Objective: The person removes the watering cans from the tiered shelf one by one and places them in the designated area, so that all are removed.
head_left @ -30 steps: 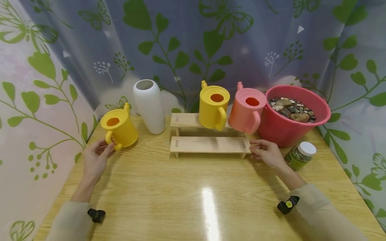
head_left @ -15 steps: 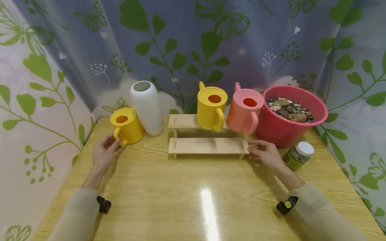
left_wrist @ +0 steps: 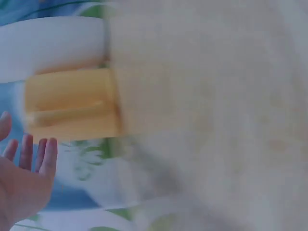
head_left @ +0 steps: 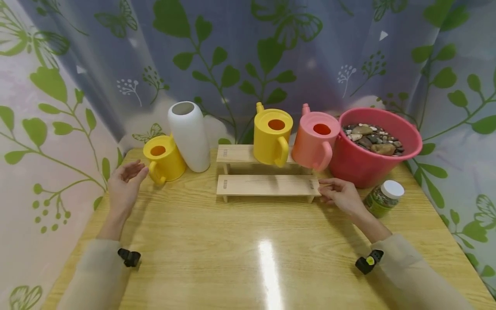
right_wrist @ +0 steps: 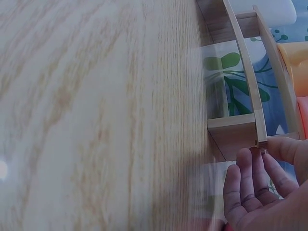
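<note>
A yellow watering can point(head_left: 165, 160) stands on the table at the left, against the white vase point(head_left: 190, 137). Just left of its handle is my left hand point(head_left: 125, 185), apart from it, fingers relaxed and holding nothing. The left wrist view has the blurred can point(left_wrist: 72, 103) beyond the spread fingers point(left_wrist: 48, 156). My right hand point(head_left: 342, 196) pinches the right end of the lower board of the two-tier wooden shelf point(head_left: 267, 186). In the right wrist view, the thumb lies over that end and the fingers point(right_wrist: 245, 178) curl beneath it.
On the upper tier sit a second yellow watering can point(head_left: 271, 140) and a pink watering can point(head_left: 315, 142). Right of the shelf is a pink bucket point(head_left: 372, 168) of stones. A white-lidded jar point(head_left: 383, 200) stands near my right wrist. Patterned curtain point(head_left: 232, 51) hangs behind the table.
The left yellow watering can was moved right and back to the vase. My left hand then let go of its handle and drew back left. The right hand stayed at the shelf's end.
</note>
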### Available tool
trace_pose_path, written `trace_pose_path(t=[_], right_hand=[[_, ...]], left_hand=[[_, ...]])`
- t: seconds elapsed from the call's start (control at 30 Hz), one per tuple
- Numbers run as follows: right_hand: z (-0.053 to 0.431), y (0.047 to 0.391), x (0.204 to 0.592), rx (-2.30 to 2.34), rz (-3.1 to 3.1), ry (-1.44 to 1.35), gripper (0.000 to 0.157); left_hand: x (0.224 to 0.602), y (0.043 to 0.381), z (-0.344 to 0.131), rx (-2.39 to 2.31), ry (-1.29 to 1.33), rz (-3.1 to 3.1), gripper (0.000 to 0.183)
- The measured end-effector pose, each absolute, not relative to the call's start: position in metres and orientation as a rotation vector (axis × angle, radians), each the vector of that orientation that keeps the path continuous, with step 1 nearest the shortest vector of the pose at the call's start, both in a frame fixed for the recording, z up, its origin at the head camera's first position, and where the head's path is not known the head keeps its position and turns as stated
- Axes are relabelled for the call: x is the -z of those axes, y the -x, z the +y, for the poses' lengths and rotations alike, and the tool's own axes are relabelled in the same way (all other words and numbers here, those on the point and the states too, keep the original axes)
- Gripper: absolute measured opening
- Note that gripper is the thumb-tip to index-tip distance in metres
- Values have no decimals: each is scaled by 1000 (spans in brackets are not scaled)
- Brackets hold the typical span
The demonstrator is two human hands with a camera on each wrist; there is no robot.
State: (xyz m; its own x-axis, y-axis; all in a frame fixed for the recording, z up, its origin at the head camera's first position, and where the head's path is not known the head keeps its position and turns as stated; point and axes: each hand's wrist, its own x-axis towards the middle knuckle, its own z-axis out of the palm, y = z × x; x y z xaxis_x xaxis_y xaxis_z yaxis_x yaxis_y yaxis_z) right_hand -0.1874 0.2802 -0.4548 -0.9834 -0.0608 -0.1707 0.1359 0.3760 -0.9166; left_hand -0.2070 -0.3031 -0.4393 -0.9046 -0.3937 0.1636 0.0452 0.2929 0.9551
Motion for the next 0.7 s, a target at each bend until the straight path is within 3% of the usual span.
trace_pose_path(t=[0.3,0.7], right_hand=[[279,188,453,1645,2453,-67,49],[279,189,453,1643,2456,-61,49]], left_hand=[[378,197,-252,1683,-140,-2152,34],[370,196,-132,1835,243,-2175,27]])
